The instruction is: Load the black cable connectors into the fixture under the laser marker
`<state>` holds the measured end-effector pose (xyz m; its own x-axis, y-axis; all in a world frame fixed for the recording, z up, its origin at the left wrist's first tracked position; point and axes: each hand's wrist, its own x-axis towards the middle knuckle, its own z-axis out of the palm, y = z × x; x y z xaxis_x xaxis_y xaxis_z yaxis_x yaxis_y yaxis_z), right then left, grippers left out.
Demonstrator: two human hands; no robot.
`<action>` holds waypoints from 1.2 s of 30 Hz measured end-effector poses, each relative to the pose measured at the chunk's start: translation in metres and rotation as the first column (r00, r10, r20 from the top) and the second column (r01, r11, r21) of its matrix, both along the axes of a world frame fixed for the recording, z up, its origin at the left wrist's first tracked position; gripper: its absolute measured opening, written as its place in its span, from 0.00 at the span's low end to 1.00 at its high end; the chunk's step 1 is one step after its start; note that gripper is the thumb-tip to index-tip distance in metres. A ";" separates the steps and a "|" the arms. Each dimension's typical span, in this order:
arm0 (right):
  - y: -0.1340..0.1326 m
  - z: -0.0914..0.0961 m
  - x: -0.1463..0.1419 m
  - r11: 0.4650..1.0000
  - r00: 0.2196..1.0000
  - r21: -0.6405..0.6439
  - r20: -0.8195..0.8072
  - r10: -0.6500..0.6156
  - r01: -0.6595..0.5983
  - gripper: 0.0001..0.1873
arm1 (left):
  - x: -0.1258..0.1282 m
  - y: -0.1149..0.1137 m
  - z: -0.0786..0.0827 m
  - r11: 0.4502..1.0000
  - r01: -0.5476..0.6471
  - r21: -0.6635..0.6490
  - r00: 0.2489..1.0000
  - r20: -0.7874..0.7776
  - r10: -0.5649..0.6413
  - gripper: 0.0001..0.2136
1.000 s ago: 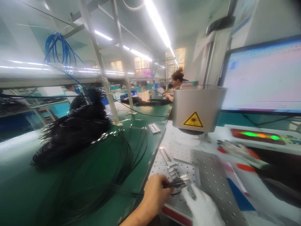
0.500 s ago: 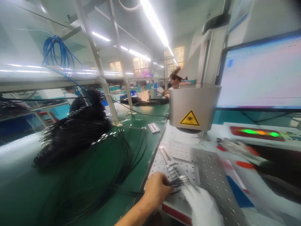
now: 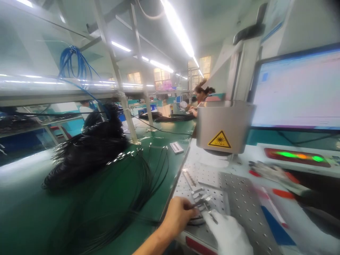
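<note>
My left hand (image 3: 177, 216) is bare and pinches the metal-tipped ends of thin black cables (image 3: 198, 203) over a slotted metal fixture (image 3: 198, 191) on the perforated plate (image 3: 236, 198). My right hand (image 3: 228, 233) wears a white glove and rests on the plate just right of the cable ends, fingertips touching the fixture. The cables trail left across the green bench (image 3: 79, 212) to a big black cable bundle (image 3: 87, 148). Above the plate hangs the laser head (image 3: 224, 125) with a yellow warning sticker.
A monitor (image 3: 297, 92) stands at the right, with a lit red panel (image 3: 297, 156) below it. Tools with red handles (image 3: 276, 177) lie right of the plate. Blue cables (image 3: 74, 63) hang from the overhead rack. Another person (image 3: 202, 95) works far down the bench.
The view has shifted slightly. My left hand lifted the cable ends a little on the fixture; my gloved right hand stayed beside them.
</note>
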<state>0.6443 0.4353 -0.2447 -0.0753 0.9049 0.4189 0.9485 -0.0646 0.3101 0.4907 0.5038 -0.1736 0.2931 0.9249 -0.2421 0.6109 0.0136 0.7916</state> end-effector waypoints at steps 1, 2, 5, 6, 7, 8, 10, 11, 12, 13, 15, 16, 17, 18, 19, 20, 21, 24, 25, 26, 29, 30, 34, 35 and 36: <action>-0.001 0.001 0.000 1.000 1.000 0.010 0.001 0.013 -0.013 0.32 | -0.001 0.000 0.000 1.000 -0.003 -0.002 0.999 0.040 0.003 0.08; -0.002 0.003 -0.001 1.000 1.000 0.014 -0.007 0.023 -0.022 0.33 | -0.001 0.000 0.000 1.000 -0.003 0.000 0.997 0.074 0.003 0.07; -0.004 0.008 -0.001 0.999 0.997 -0.021 -0.064 0.048 -0.049 0.36 | 0.000 0.001 -0.001 0.999 -0.016 0.036 0.992 0.126 0.011 0.03; -0.004 0.009 -0.001 0.998 0.995 -0.042 -0.096 0.040 -0.045 0.35 | 0.001 0.001 -0.001 0.998 -0.023 0.055 0.993 0.113 0.017 0.03; -0.004 0.010 -0.001 0.997 0.991 -0.067 -0.133 0.021 -0.030 0.33 | 0.002 0.001 -0.001 0.997 -0.027 0.075 0.996 0.089 0.020 0.04; -0.003 0.011 -0.001 0.995 0.986 -0.096 -0.169 -0.001 -0.015 0.32 | 0.003 0.001 0.001 0.996 -0.022 0.089 0.998 0.061 0.016 0.03; -0.001 0.010 0.000 0.989 0.975 -0.151 -0.218 -0.034 0.001 0.31 | 0.004 0.000 0.006 0.995 -0.006 0.102 1.000 0.006 0.005 0.04; 0.000 0.008 0.001 0.985 0.973 -0.175 -0.227 -0.042 0.002 0.31 | 0.005 -0.001 0.009 0.994 0.009 0.107 1.000 -0.013 -0.008 0.07; 0.001 0.007 0.002 0.979 0.974 -0.202 -0.225 -0.040 -0.007 0.32 | 0.005 -0.002 0.012 0.994 0.028 0.110 0.999 -0.027 -0.025 0.10; 0.002 0.005 0.003 0.971 0.975 -0.236 -0.221 -0.031 -0.023 0.34 | 0.005 -0.002 0.014 0.993 0.052 0.110 0.998 -0.037 -0.049 0.12; 0.005 0.003 0.006 0.955 0.975 -0.295 -0.222 -0.030 -0.038 0.35 | 0.004 -0.002 0.016 0.993 0.074 0.094 0.997 -0.026 -0.071 0.12; 0.006 0.002 0.007 0.949 0.974 -0.312 -0.226 -0.030 -0.043 0.36 | 0.004 -0.001 0.016 0.994 0.066 0.081 0.998 -0.007 -0.066 0.09; 0.006 0.001 0.008 0.946 0.972 -0.321 -0.234 -0.027 -0.051 0.37 | 0.004 0.000 0.014 0.997 0.048 0.064 0.999 0.020 -0.050 0.05; 0.007 0.001 0.008 0.943 0.969 -0.328 -0.244 -0.026 -0.057 0.37 | 0.004 0.001 0.012 0.999 0.030 0.044 0.998 0.053 -0.032 0.02; 0.007 0.001 0.008 0.941 0.967 -0.333 -0.253 -0.031 -0.057 0.37 | 0.004 0.003 0.010 1.000 0.013 0.024 0.997 0.081 -0.015 0.01; 0.007 0.002 0.007 0.939 0.966 -0.339 -0.258 -0.038 -0.054 0.37 | 0.005 0.004 0.007 1.000 0.002 0.005 0.995 0.096 -0.002 0.02; 0.006 0.004 0.006 0.937 0.965 -0.347 -0.260 -0.044 -0.051 0.37 | 0.005 0.006 0.005 1.000 -0.002 -0.009 0.995 0.099 0.003 0.02; 0.003 0.010 0.001 0.939 0.968 -0.342 -0.243 -0.062 -0.025 0.35 | 0.008 0.007 0.003 1.000 -0.009 0.011 0.999 0.044 0.009 0.03; 0.003 0.012 0.000 0.940 0.969 -0.339 -0.238 -0.062 -0.024 0.35 | 0.008 0.007 0.004 0.999 -0.008 0.035 1.000 0.017 0.008 0.03; 0.002 0.014 0.000 0.939 0.969 -0.344 -0.239 -0.065 -0.022 0.36 | 0.009 0.007 0.004 0.998 -0.006 0.060 1.000 -0.011 0.007 0.03; 0.002 0.016 0.002 0.925 0.964 -0.379 -0.256 -0.066 -0.037 0.37 | 0.012 0.004 0.006 0.993 -0.006 0.115 0.995 -0.101 0.017 0.02; 0.003 0.016 0.003 0.921 0.964 -0.388 -0.261 -0.060 -0.047 0.38 | 0.013 0.004 0.006 0.993 -0.002 0.122 0.991 -0.133 0.019 0.02; 0.006 0.014 0.006 0.916 0.967 -0.394 -0.254 -0.036 -0.070 0.39 | 0.018 0.000 0.006 0.986 0.012 0.166 0.964 -0.263 0.032 0.02; 0.005 0.014 0.005 0.920 0.968 -0.387 -0.249 -0.038 -0.063 0.39 | 0.019 0.000 0.006 0.983 0.020 0.181 0.956 -0.291 0.034 0.03; 0.005 0.014 0.005 0.924 0.968 -0.379 -0.247 -0.049 -0.050 0.39 | 0.020 -0.001 0.006 0.981 0.028 0.190 0.949 -0.314 0.034 0.03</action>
